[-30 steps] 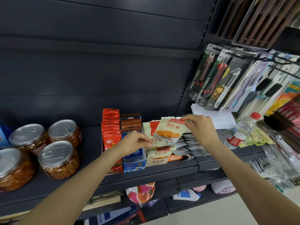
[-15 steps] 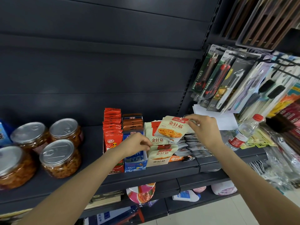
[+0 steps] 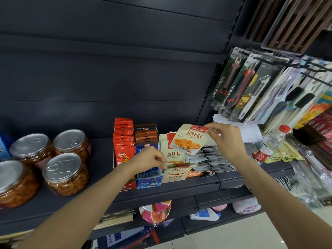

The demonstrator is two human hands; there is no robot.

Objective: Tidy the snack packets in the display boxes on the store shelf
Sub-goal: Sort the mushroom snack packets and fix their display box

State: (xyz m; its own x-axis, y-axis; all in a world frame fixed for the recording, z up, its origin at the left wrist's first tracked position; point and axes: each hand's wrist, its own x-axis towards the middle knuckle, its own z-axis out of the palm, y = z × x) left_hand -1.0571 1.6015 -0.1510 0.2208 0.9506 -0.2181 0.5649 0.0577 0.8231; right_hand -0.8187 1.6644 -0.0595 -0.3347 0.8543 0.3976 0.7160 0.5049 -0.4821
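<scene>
My right hand (image 3: pixel 226 141) pinches the top corner of a cream mushroom snack packet (image 3: pixel 188 139) and holds it tilted above the cream display box (image 3: pixel 175 177). More cream packets (image 3: pixel 173 153) stand upright in that box. My left hand (image 3: pixel 150 159) pinches the edge of a packet (image 3: pixel 179 165) lying at the box's front. To the left stand a red box of red packets (image 3: pixel 124 146) and a blue box of brown packets (image 3: pixel 146 136). A loose heap of grey-white packets (image 3: pixel 212 159) lies to the right of the cream box.
Three lidded jars (image 3: pixel 64 173) of pickles stand at the shelf's left. A water bottle (image 3: pixel 269 142) stands at the right, near hanging utility knives (image 3: pixel 233 87) and peelers. White paper (image 3: pixel 248 130) lies behind my right hand. Lower shelves hold more goods.
My right hand has lifted the cream packet slightly higher and further right. My left hand has shifted right to the front of the cream box and taken a packet's edge.
</scene>
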